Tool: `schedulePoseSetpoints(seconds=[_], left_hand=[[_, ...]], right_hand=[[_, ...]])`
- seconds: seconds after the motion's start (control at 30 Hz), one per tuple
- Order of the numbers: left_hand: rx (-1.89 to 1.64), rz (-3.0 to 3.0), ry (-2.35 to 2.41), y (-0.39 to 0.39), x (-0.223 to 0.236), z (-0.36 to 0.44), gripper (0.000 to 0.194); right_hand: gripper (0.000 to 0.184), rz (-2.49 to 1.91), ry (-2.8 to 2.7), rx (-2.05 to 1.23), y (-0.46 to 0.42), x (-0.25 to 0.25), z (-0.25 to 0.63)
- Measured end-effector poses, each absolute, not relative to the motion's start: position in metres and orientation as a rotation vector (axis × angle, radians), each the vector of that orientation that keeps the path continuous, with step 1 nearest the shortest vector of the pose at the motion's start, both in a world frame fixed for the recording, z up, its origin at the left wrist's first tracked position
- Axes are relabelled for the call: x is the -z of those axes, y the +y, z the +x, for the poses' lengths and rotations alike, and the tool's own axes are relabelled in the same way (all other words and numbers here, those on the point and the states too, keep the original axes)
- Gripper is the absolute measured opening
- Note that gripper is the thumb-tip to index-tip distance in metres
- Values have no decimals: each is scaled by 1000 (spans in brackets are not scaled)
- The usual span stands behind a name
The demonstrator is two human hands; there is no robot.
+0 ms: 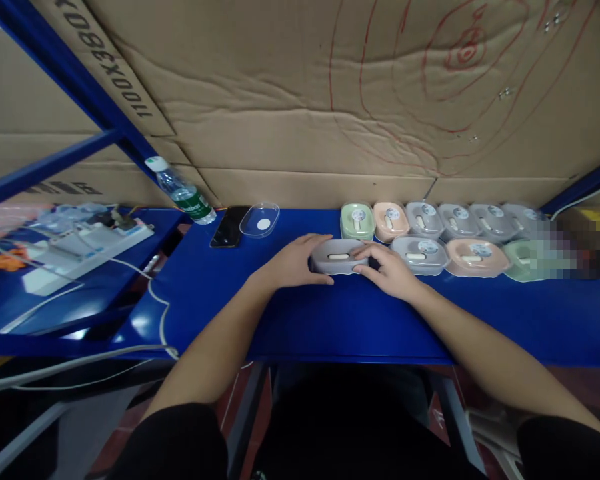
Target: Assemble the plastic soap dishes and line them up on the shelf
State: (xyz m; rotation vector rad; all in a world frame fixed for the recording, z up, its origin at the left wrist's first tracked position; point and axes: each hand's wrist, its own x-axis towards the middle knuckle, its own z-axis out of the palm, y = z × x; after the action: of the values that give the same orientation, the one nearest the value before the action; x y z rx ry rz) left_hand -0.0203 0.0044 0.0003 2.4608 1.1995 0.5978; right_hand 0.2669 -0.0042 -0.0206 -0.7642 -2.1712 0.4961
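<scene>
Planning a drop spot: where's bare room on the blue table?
Free: front strip of the blue table, between the forearms, in front of the held gray container; smaller patch between clear lid and back-row green container, behind the left hand. Crowded: back right, two container rows; back left, water bottle, smartphone, lid.

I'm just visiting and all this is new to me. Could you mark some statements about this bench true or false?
1. The right hand touches a greyish box. True.
2. The left hand is holding the phone. False: it is at the left end of the greyish box, and the phone lies apart.
3. A clear oval piece with a white round spot lies beside the phone. True.
4. The bottle has lost its cap. False: the white cap is on.
5. Every lined-up box is green. False: besides the green box there are peach and greyish ones.
</scene>
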Motion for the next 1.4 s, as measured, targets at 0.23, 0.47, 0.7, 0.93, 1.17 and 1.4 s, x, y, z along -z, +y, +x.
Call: schedulePoseSetpoints(seconds=[0.23, 0.47, 0.7, 0.93, 1.17, 1.4], left_hand=[[-607, 2353, 1142, 8, 14, -16, 92], [-631, 2333, 1096, 8, 10, -22, 102], [-694, 2301, 1019, 10, 7, -25, 83], [-755, 2188, 940, 6, 8, -20, 81], [-707, 2152, 938, 10, 13, -23, 85], [-795, 2096, 980, 20, 11, -34, 71]], right_hand=[[25, -834, -2106, -512, -7, 22, 266], [59, -815, -2181, -473, -10, 20, 267], [95, -964, -2211, -595, -8, 32, 264], [104, -987, -2194, -653, -10, 29, 266], [103, -955, -2131, -769, -11, 23, 266], [132, -1007, -2296, -707, -9, 33, 264]])
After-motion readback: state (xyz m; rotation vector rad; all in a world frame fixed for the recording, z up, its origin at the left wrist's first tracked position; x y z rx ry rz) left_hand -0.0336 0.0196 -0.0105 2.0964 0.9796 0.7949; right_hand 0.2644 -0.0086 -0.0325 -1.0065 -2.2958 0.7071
